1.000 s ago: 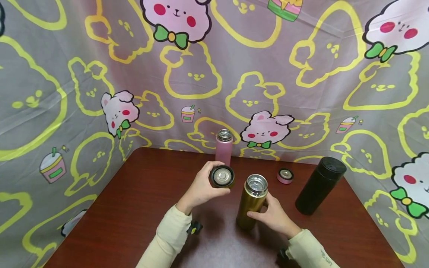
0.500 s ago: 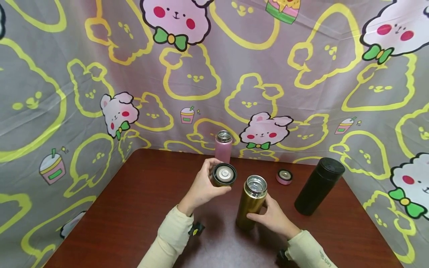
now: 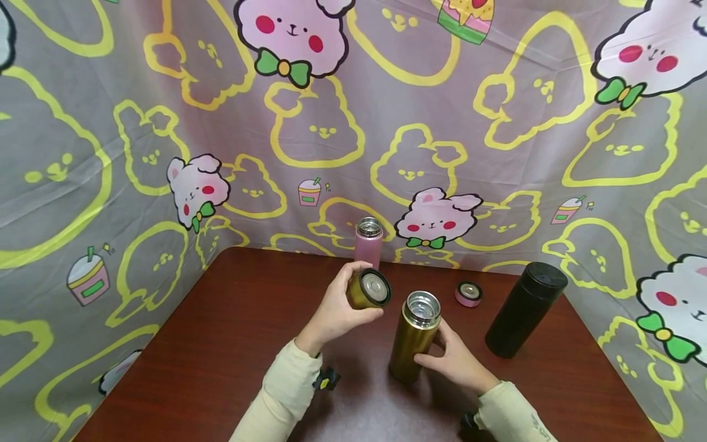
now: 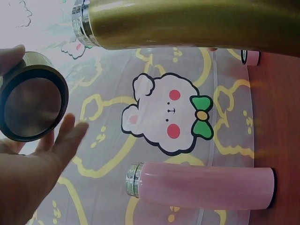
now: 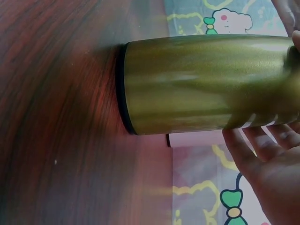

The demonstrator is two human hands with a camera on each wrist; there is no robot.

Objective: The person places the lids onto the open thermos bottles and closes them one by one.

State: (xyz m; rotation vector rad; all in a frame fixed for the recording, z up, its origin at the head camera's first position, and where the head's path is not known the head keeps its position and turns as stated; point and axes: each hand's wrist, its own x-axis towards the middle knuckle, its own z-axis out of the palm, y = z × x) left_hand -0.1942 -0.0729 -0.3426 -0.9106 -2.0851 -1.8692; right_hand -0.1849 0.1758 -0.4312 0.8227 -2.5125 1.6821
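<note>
My left hand (image 3: pixel 338 310) holds a gold thermos lid (image 3: pixel 369 290) up in the air, its dark-rimmed underside tilted toward the right. In the left wrist view the lid (image 4: pixel 33 102) sits between thumb and fingers. A gold thermos bottle (image 3: pixel 413 341) stands upright on the table with its steel mouth uncovered. My right hand (image 3: pixel 454 357) grips this bottle from the right side, thumb in front. The right wrist view shows the bottle's black base (image 5: pixel 123 89) at the tabletop, fingers (image 5: pixel 265 147) along its body. The lid is left of the bottle mouth, apart from it.
Behind my left hand stands an uncapped pink thermos bottle (image 3: pixel 368 245). A pink lid (image 3: pixel 468 293) lies underside up farther right. At the right stands a black thermos with its lid on (image 3: pixel 525 310). Patterned cloth (image 3: pixel 320 135) hangs around the brown table (image 3: pixel 210 344).
The gold lid has moved slightly right and turned in my left hand, so its underside now faces more to the right. My right hand keeps its grip on the standing gold bottle.
</note>
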